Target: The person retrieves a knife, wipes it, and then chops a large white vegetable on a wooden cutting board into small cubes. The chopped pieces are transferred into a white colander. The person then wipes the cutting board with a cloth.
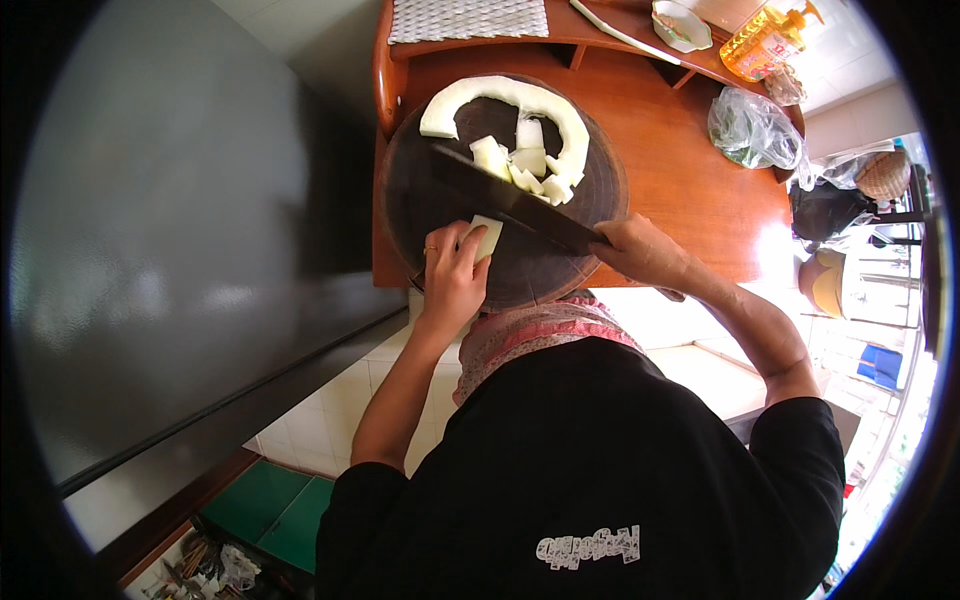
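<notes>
My right hand (637, 247) grips the handle of a dark, broad-bladed cleaver (525, 206). Its blade slants up to the left over a round wooden chopping block (540, 277). On the block, nearer to me than the blade, my left hand (454, 277) holds a pale piece of melon (489, 234) between thumb and fingers. Beyond the blade lies a curved ring section of white-fleshed melon (517, 90), probably winter melon. Several cut chunks (529, 159) sit inside and beside its right end. The cleaver hides part of the block and the lower edges of some chunks.
The block stands on a reddish-brown wooden table (690, 217). Along its raised back shelf are a white woven mat (469, 19), a small bowl (681, 26) and an orange pump bottle (765, 45). A clear plastic bag (754, 127) lies at right. A large grey glossy panel (165, 247) rises close on my left.
</notes>
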A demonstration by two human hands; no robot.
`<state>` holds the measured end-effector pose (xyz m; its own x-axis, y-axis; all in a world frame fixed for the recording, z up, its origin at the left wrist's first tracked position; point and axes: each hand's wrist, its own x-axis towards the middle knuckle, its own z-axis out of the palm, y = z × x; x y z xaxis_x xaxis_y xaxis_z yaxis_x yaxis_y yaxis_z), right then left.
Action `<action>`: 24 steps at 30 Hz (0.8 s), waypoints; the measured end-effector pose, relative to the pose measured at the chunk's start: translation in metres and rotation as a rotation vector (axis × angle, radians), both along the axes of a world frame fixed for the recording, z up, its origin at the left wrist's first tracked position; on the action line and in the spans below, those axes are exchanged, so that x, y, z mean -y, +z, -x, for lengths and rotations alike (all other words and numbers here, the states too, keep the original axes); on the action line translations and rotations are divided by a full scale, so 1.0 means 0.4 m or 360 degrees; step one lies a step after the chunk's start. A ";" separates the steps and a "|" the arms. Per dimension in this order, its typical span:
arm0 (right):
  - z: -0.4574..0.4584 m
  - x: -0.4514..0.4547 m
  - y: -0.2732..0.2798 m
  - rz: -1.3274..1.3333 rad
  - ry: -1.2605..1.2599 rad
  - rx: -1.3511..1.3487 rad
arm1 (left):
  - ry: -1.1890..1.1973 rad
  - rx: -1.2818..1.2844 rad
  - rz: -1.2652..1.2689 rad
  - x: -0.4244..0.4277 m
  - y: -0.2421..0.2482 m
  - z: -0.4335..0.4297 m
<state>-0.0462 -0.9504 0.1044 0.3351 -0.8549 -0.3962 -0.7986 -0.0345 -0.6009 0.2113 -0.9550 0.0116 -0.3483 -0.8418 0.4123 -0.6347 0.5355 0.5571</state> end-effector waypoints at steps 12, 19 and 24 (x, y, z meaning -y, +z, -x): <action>0.017 -0.085 0.111 0.0200 0.0224 -0.0304 | -0.0067 0.0113 0.0194 0.014 -0.015 0.027; 0.000 -0.042 0.032 0.0125 0.0266 -0.0257 | -0.0102 -0.0078 0.0126 0.020 -0.024 0.036; 0.006 -0.037 -0.032 0.0189 0.0200 -0.0103 | -0.0152 -0.0057 0.0170 0.009 0.010 0.024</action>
<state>-0.0485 -0.9356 0.0917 0.4190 -0.8499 -0.3195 -0.8206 -0.2038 -0.5340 0.2019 -0.9588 0.0155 -0.4083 -0.7563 0.5111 -0.5589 0.6498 0.5151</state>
